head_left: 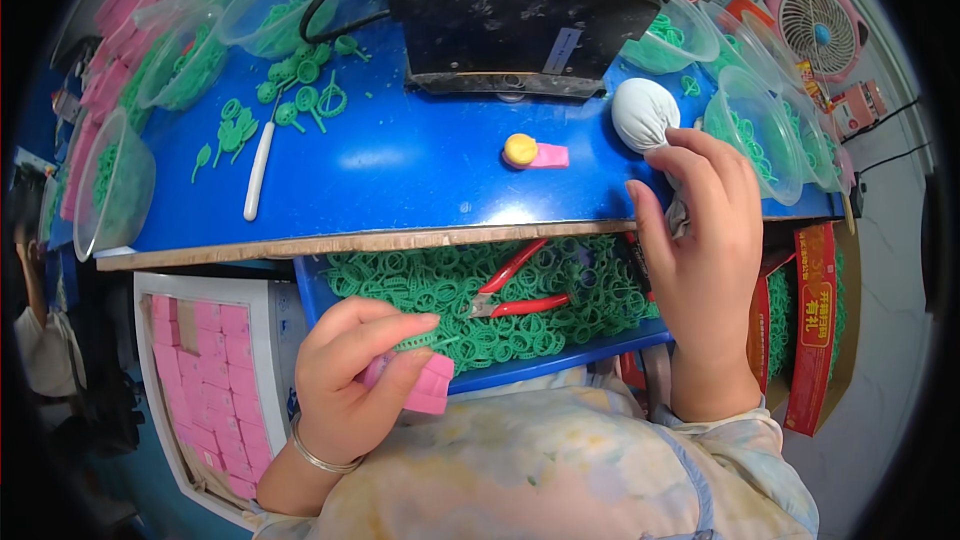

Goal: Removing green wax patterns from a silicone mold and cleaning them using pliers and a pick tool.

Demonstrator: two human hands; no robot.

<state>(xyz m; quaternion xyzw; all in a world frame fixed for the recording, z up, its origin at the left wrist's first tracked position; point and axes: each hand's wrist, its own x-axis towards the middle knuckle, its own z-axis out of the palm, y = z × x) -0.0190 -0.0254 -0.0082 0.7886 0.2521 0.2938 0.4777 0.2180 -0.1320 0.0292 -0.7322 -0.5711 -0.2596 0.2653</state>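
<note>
My left hand is closed around a pink rubber mold. A green ring-like wax piece with a thin stem shows between its thumb and fingers. At the right, my right hand reaches over the table's front edge with thumb and fingers apart. Its fingertips touch the gathered neck of a white cloth pouch, round and stuffed, resting on the blue tabletop; part of the cloth's tail is hidden by the hand. Left of the pouch lies a small pink strip with a yellow round piece.
Below the table edge, a blue drawer holds many green rings and red-handled cutters. A white-handled tool lies by loose green pieces. Plastic bowls flank a black machine. Pink blocks fill a white-framed tray.
</note>
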